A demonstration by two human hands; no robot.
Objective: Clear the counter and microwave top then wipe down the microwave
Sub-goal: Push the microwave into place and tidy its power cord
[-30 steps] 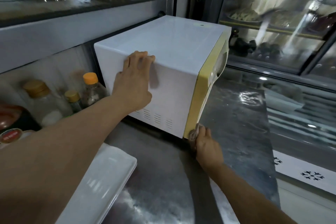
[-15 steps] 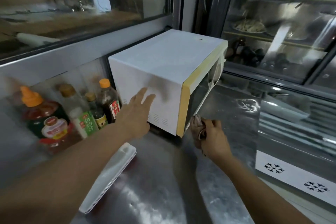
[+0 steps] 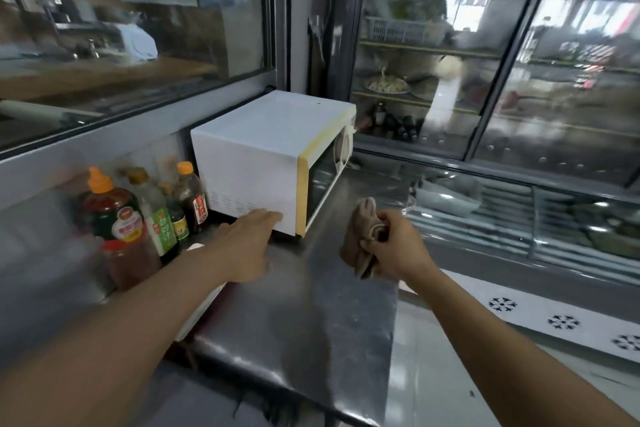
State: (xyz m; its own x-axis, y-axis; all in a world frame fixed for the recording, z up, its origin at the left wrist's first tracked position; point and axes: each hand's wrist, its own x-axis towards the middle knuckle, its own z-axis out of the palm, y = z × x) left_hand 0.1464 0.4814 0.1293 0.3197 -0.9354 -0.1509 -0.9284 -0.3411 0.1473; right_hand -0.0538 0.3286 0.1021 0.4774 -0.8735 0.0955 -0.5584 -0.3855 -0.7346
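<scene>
The left hand (image 3: 242, 246) was held flat and empty, fingertips near the lower side wall of the microwave (image 3: 263, 156), which stood ahead on the counter (image 3: 311, 322), long axis running back-left. A cloth (image 3: 360, 239) was gripped in the right hand (image 3: 394, 246), near the door.

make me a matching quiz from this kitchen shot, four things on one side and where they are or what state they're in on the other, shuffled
Things:
1. cloth
2. microwave
3. bottles
4. left hand

Places or states:
A. stand left of the microwave
B. bunched in the right hand
C. open, fingers stretched toward the microwave's side
D. sits at the back of the steel counter, top bare

Pairs: 1-B, 2-D, 3-A, 4-C
</scene>
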